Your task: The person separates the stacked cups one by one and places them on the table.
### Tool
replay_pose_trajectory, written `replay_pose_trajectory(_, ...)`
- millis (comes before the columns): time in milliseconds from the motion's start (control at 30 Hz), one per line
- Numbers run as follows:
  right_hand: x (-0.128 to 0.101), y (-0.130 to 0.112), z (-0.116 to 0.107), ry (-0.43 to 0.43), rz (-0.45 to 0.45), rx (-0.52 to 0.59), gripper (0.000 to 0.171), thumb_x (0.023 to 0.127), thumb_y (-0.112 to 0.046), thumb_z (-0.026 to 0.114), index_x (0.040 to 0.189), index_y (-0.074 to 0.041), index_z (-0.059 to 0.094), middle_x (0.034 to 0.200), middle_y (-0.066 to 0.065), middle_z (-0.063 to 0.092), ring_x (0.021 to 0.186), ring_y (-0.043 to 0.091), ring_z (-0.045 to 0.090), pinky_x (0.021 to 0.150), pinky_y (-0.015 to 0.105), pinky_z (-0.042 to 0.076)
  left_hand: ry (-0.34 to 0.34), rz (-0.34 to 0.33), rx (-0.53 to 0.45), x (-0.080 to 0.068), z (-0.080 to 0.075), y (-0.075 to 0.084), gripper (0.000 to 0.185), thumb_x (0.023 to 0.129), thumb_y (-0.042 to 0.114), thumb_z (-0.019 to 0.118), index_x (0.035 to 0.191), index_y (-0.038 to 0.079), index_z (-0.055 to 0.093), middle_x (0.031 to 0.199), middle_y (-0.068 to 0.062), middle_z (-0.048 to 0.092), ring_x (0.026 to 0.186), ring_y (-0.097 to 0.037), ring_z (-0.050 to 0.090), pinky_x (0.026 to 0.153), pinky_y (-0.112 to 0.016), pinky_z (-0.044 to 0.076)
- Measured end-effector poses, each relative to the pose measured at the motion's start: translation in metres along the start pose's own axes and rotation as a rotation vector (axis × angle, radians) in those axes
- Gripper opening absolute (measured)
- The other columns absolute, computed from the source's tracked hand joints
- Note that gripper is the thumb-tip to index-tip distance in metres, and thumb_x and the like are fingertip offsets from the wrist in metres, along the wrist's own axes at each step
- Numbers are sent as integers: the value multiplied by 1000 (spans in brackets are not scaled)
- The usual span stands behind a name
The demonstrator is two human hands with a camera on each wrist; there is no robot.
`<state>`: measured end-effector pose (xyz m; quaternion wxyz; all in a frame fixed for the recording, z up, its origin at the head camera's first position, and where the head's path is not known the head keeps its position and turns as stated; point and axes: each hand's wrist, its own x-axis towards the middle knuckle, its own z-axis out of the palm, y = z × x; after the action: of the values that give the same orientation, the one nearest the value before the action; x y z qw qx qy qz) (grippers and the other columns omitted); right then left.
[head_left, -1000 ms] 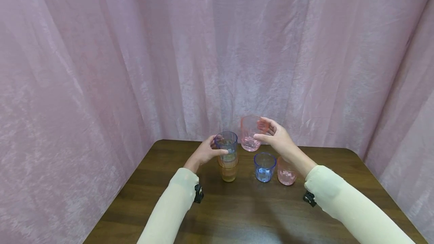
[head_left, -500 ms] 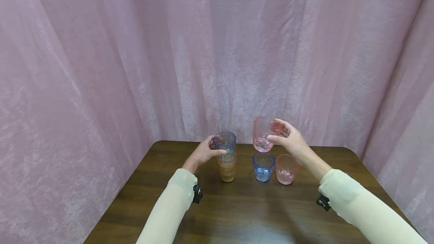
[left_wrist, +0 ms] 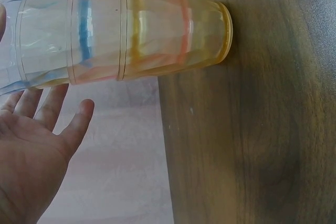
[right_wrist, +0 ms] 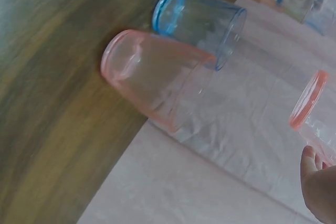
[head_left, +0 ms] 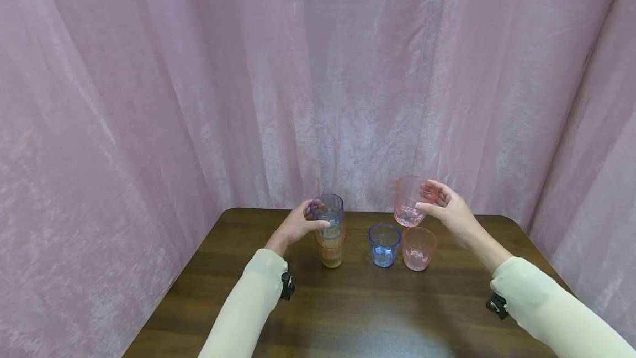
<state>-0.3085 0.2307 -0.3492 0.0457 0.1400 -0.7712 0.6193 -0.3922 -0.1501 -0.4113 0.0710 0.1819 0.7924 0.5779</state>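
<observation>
My left hand grips the upper part of a stack of nested clear plastic cups, thumb in front and fingers behind. The top cup has a blue rim, and the yellow bottom cup stands on the table. My right hand holds a pink cup upright in the air, thumb and fingers at its right side. In the head view it overlaps the space behind two standing cups, one blue and one pink. In the right wrist view only the base of the held cup and part of the hand show.
The dark wooden table reaches back to a pink curtain that hangs behind and at both sides. The blue and pink cups stand close side by side, right of the stack. Dark wrist devices sit on both pale sleeves.
My right hand has carried the pink cup to the right and slightly down, away from the stack. The left hand stays at the stack. The standing pink cup now shows fully.
</observation>
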Motion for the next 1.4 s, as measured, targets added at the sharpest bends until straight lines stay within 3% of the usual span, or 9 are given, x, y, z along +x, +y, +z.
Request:
replay_pose_trajectory(167,-6,4,-15,-1,9,-39,82,97,-21,66,156,2,14,157,23,27,144,38,29,114,40,31,-28,-5,-1,0,-1,4,77,87,13,78,148,-6,34,149,-20,44,141,-38,35,112,-52,32)
replay_pose_trajectory(333,-12,11,-24,35,-5,-45,79,97,-17,66,155,3,17,155,23,32,141,32,37,103,18,40,-8,8,-6,0,0,1,74,86,15,79,146,-1,39,148,-17,47,141,-35,37,112,-50,33)
replay_pose_trajectory(500,-18,22,-33,75,-39,-40,76,96,-12,67,153,8,20,138,-2,49,124,3,50,92,10,43,24,6,1,0,0,-1,70,85,17,80,144,3,43,145,-12,51,140,-31,40,111,-48,35)
replay_pose_trajectory(633,-21,29,-41,91,-59,-47,75,96,-11,67,152,9,21,128,-17,49,116,-7,50,91,9,43,33,7,-2,0,0,0,70,85,17,80,143,3,44,145,-13,51,139,-32,41,111,-50,36)
replay_pose_trajectory(967,-34,48,-62,150,-35,-124,75,95,-13,68,151,8,24,119,-29,51,111,-12,49,87,7,42,5,9,-18,2,0,-2,74,86,12,79,146,-2,38,148,-18,46,140,-36,37,112,-51,34)
replay_pose_trajectory(1267,-40,64,-75,174,35,-169,78,95,-20,70,153,4,24,119,-29,51,112,-10,48,84,7,40,10,6,-8,2,-1,-2,72,86,14,79,145,1,41,147,-15,48,140,-34,39,111,-51,35)
replay_pose_trajectory(1400,-43,71,-78,176,61,-221,79,95,-23,69,153,5,23,123,-22,51,117,-3,49,82,8,41,16,12,-5,1,0,-2,69,86,14,79,143,2,43,145,-13,50,139,-33,40,110,-50,36)
